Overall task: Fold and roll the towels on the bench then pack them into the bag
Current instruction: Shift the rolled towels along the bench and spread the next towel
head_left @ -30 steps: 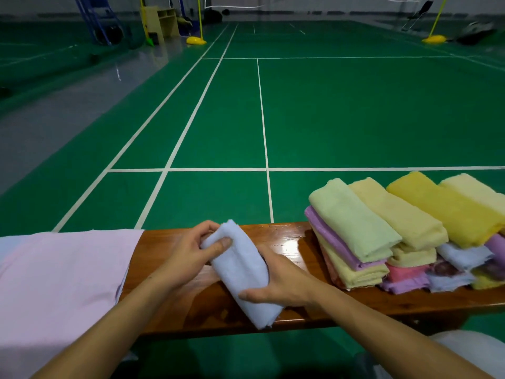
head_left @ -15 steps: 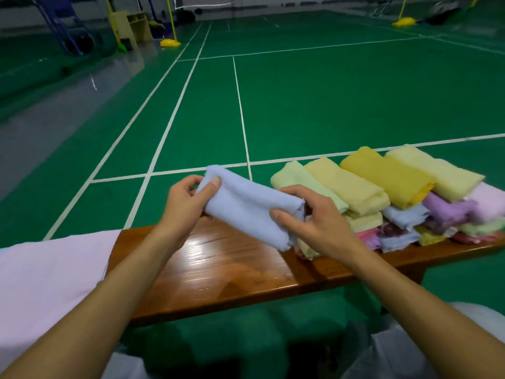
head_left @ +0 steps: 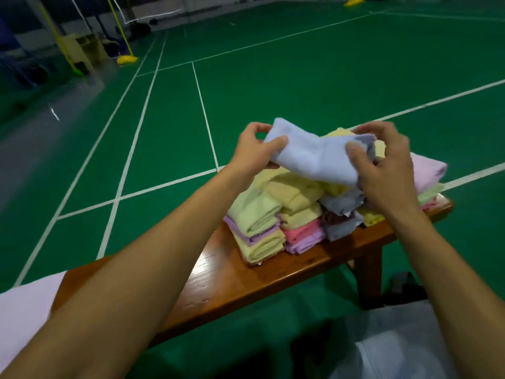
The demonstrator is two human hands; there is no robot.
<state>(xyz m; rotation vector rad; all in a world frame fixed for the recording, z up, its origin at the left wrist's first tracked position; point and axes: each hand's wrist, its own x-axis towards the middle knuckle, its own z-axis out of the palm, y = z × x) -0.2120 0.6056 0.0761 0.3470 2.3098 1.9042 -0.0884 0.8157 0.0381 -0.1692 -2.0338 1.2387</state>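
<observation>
Left hand (head_left: 255, 153) and right hand (head_left: 382, 165), fingers pinching opposite ends, hold the folded pale-blue towel (head_left: 317, 154) above the towel stack (head_left: 287, 214) on the surface (head_left: 246, 283); a loosened pinch could unfold it or topple the stack.

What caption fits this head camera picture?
Both hands hold a blue towel over the towel pile.

Two bare forearms, no sleeves in view — no watch, ring or glove on the left hand (head_left: 252, 153) or the right hand (head_left: 386, 170). Pale, whitish garment over the lap at lower right — cut unclear.
</observation>
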